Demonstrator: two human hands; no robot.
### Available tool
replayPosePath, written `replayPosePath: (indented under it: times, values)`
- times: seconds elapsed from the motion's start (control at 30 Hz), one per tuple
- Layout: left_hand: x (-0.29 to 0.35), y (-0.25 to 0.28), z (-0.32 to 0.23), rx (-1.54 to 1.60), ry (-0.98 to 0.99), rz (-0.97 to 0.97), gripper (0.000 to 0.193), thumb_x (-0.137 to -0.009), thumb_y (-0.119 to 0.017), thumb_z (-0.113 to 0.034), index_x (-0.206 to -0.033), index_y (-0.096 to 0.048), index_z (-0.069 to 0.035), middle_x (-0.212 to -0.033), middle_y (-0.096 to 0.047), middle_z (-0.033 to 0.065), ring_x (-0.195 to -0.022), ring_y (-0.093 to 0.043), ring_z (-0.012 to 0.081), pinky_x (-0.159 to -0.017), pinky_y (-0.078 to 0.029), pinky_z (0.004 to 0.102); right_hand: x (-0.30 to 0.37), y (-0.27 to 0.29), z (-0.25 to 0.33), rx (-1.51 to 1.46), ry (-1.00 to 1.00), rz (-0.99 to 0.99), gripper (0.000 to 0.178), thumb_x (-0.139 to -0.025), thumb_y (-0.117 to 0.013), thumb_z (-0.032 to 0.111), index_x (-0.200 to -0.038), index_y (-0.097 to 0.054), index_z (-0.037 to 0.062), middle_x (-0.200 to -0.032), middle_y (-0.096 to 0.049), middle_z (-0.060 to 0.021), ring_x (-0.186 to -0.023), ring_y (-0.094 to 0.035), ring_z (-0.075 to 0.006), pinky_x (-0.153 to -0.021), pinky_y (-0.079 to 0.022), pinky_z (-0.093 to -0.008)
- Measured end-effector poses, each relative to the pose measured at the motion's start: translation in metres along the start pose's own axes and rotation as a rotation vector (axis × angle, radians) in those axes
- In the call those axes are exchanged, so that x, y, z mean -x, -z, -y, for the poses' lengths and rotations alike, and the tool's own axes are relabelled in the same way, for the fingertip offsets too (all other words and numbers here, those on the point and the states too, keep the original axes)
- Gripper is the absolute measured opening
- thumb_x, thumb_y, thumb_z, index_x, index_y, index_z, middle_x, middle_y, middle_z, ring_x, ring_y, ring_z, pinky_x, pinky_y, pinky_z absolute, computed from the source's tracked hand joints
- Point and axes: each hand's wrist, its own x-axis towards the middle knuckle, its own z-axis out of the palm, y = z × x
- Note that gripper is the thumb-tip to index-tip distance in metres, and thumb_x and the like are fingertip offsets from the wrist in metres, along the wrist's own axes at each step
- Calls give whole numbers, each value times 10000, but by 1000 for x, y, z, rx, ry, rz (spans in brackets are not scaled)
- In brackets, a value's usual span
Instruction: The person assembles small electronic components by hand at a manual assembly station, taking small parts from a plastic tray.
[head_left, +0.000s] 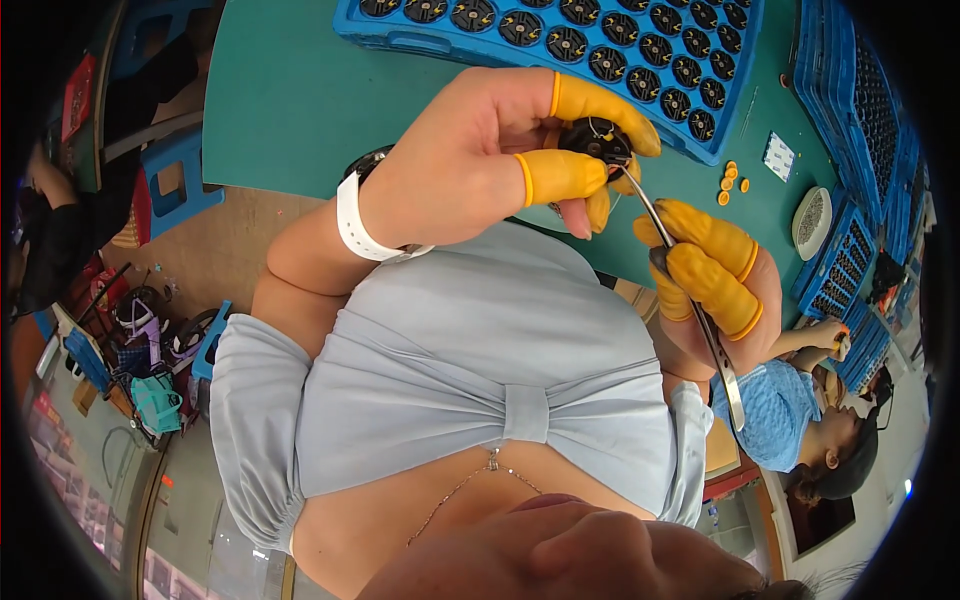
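Observation:
My left hand (465, 165), with yellow finger cots and a white watch band at the wrist, pinches a round black part (590, 142) between thumb and fingers. A thin wire loop shows on the part's face. My right hand (720, 275), also in yellow finger cots, is closed round a pair of metal tweezers (716, 348). The tweezers' tips meet the right edge of the black part; whether they grip anything there is too small to tell. Beyond my hands lies a blue tray (400, 40) with rows of similar round black parts.
On the green table (290, 100) right of the tray are several small orange rings (728, 184), a white card (779, 157) and a white dish (799, 236) of tiny metal pieces. Stacked blue trays (868, 120) stand farther right. A person in blue (770, 405) sits at lower right.

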Motion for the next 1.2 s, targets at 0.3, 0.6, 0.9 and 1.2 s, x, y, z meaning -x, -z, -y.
replayPosePath:
  times: [0.3,0.6,0.9,1.2]
  values:
    - [-1,-2,-1,12,-18,3,261,-855,-534,46,-1109,-586,12,-922,-626,94,-720,-617,121,-672,-528,244,6,8,-2,-121,-94,73,193,-775,-637,-100,-955,-590,-48,-1054,-593,-287,-903,-651,-362,-775,-536,-375]
    - [0,-2,2,-75,-26,29,311,-859,-570,-40,-1162,-547,24,-962,-609,106,-755,-596,147,-620,-496,230,5,7,-7,-216,-62,38,192,-765,-627,-121,-949,-589,-82,-1075,-571,-312,-943,-635,-365,-791,-543,-371]
    - [-2,-1,-4,-81,84,105,319,-835,-577,4,-1152,-558,31,-945,-616,114,-713,-615,154,-598,-507,243,-9,4,-3,-197,-126,-64,190,-756,-715,36,-817,-570,-71,-872,-615,-285,-673,-662,-292,-611,-559,-320]
    - [-2,0,-10,-13,227,202,294,-803,-603,-29,-1081,-578,61,-813,-636,123,-612,-620,131,-573,-505,229,-18,-1,-24,-618,-142,-168,250,-739,-743,128,-789,-598,-68,-743,-616,-260,-518,-612,-220,-470,-516,-270]
